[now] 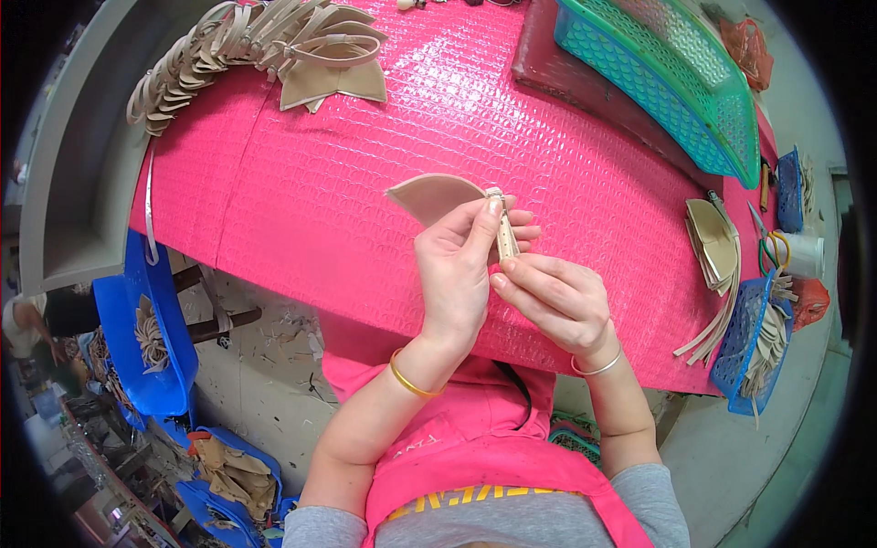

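From above I see my two hands meeting over the near edge of a counter (365, 183) covered in bright pink textured sheeting. My left hand (457, 265) is closed on a beige leather piece (434, 196), a thin fan-shaped cut that flares up and to the left of my thumb. My right hand (553, 301), touching the left, pinches the narrow strap end (503, 233) of that piece between thumb and forefinger. The piece hangs just above the counter, not resting on it.

I judge it light, soft and floppy; the wide flap would droop if held by the tip alone, so the firmer folded strap end is the better place to grip.

At the far left of the counter lies a heap of beige straps (247, 46). At its far right sits a green mesh basket (667, 82). Along its right edge are a stack of cut pieces (713, 242) and a small blue basket (754, 342).
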A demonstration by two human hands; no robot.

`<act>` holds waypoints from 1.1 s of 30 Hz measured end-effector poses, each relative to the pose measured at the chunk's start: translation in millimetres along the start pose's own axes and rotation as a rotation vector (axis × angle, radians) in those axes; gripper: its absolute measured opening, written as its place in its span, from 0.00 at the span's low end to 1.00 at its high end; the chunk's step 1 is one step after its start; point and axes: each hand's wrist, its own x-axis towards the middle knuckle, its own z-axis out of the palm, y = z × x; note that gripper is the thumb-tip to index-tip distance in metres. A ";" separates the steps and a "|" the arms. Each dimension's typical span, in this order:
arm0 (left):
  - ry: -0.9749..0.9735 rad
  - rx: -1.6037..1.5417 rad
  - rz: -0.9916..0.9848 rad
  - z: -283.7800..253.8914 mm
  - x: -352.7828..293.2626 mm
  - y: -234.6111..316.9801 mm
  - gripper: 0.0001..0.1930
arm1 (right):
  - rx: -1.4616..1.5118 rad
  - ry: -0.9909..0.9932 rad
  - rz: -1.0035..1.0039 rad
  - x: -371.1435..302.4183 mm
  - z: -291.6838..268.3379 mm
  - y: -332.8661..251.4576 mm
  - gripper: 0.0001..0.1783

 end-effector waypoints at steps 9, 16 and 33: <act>-0.210 0.090 -0.046 -12.7 -10.3 11.8 0.11 | 0.815 0.311 1.028 35.9 2.0 19.7 0.05; -0.389 0.309 -0.114 -17.8 -8.1 30.9 0.15 | 1.027 0.430 1.073 22.5 -0.1 9.5 0.05; -0.266 0.225 -0.285 -20.5 0.8 27.1 0.11 | -0.040 -0.022 0.092 5.8 -6.7 -3.5 0.12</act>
